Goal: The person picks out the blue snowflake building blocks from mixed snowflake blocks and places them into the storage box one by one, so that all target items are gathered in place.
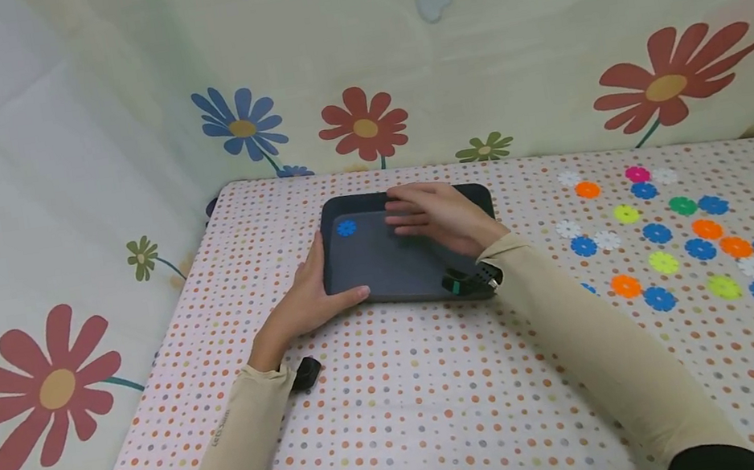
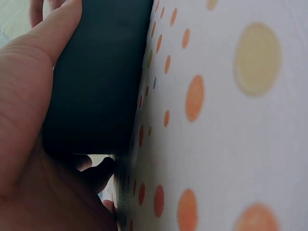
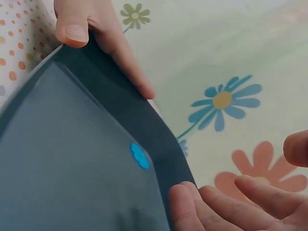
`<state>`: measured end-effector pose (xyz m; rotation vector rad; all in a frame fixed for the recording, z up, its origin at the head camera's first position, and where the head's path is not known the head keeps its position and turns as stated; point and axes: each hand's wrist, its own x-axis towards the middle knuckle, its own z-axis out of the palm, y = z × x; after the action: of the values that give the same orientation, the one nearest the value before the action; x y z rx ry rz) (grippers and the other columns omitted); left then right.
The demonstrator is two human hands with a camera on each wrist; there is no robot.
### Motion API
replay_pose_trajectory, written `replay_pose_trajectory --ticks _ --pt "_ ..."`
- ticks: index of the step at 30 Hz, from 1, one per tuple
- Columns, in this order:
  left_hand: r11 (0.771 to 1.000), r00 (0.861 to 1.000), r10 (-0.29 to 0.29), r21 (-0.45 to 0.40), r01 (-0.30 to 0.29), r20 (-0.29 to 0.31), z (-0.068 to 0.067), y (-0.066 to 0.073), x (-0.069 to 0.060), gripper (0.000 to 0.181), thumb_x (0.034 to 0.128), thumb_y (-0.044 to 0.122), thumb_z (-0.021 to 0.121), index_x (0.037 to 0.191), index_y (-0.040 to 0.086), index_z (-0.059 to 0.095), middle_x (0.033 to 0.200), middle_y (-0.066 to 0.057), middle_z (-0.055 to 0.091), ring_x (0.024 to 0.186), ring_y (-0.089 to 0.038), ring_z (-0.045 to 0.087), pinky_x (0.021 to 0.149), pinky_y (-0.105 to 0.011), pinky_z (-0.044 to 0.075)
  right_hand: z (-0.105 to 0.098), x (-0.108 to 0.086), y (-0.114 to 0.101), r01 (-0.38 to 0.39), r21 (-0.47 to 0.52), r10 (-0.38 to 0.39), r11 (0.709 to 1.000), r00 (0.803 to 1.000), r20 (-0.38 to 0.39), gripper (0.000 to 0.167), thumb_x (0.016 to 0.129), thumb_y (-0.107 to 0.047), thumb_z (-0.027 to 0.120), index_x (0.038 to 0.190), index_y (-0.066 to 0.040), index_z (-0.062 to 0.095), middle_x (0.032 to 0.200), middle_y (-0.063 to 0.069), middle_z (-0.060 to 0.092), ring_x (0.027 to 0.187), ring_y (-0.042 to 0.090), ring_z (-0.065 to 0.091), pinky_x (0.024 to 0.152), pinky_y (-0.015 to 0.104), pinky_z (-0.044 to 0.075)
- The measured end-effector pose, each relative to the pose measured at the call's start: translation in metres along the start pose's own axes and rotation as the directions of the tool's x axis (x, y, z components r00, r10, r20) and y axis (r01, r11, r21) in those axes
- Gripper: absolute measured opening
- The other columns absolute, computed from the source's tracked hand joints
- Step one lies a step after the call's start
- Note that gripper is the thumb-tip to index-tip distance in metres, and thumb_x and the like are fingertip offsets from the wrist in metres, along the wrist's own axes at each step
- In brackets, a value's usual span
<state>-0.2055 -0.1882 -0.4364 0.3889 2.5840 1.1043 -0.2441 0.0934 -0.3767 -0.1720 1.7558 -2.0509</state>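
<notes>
Tray point(image 1: 381, 263), one, dark grey, shallow, rectangular with rounded corners: is resting on the tabletop point(image 1: 416, 400) at the centre of the head frame. Handling, as judged: is looking stiff and light, probably moulded plastic; its smooth floor is suggesting some slipperiness; is not seeming fragile. Best hold: the raised rim at the left and right ends, thumb over the edge and fingers along the outer wall, keeping it level.

Left hand point(image 1: 306, 298), one: is gripping the tray at its lower-left corner, fingers clamped on wall and rim, the thumb lying on the near edge.

Right hand point(image 1: 440, 217), one: is hovering over the tray's upper right, fingers extended and holding nothing, thumb standing apart; whether the fingertips are touching the far rim, cannot tell.

Blue disc point(image 1: 346, 228), one, notched edge: is lying inside the tray, upper left; is looking thin and light, probably liable to slide under tilting.

Loose discs point(image 1: 657, 233), many, assorted colours: are lying scattered on the tabletop, right of the frame; are seeming easiest to pinch by the edges.
</notes>
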Motion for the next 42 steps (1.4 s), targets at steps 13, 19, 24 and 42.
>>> replay_pose_trajectory --ticks 13,19,24,42 --pt "1.0 1.0 -0.004 0.008 0.004 0.015 -0.002 0.001 -0.002 0.134 0.0881 0.071 0.076 0.171 0.022 -0.018 0.178 0.0 -0.012 0.163 -0.038 -0.005 0.123 -0.07 0.013 -0.026 -0.038 -0.006 0.043 0.032 -0.042 0.999 0.999 -0.023 0.056 0.117 -0.026 0.05 0.164 0.001 0.037 0.166 0.023 0.04 0.146 0.038 0.05 0.116 0.044 0.044" --pt "1.0 1.0 0.012 0.002 -0.012 0.015 -0.001 0.001 -0.002 0.134 0.0886 0.07 0.076 0.171 0.023 -0.019 0.178 0.0 -0.013 0.163 -0.038 -0.007 0.123 -0.07 0.013 -0.041 -0.057 -0.007 0.078 0.049 -0.077 0.996 0.997 -0.019 0.057 0.117 -0.026 0.05 0.165 0.0 0.036 0.165 0.02 0.043 0.147 0.04 0.048 0.116 0.043 0.044" --pt "1.0 1.0 0.013 0.008 -0.013 0.012 -0.001 0.0 -0.002 0.133 0.0895 0.069 0.075 0.171 0.022 -0.018 0.178 0.0 -0.013 0.163 -0.037 -0.006 0.124 -0.069 0.013 -0.052 -0.074 -0.008 0.087 0.012 -0.087 0.996 0.996 -0.015 0.055 0.117 -0.025 0.048 0.166 -0.002 0.036 0.166 0.02 0.042 0.149 0.039 0.046 0.115 0.041 0.045" --pt "1.0 1.0 -0.003 0.017 0.002 0.025 -0.002 0.003 -0.004 0.132 0.0897 0.07 0.075 0.17 0.024 -0.02 0.178 -0.001 -0.014 0.163 -0.037 -0.007 0.123 -0.07 0.013 -0.103 -0.141 0.004 0.047 -0.283 -0.074 0.958 0.993 -0.087 0.063 0.113 -0.026 0.059 0.167 -0.003 0.034 0.163 0.024 0.043 0.133 0.022 0.061 0.104 0.03 0.052"
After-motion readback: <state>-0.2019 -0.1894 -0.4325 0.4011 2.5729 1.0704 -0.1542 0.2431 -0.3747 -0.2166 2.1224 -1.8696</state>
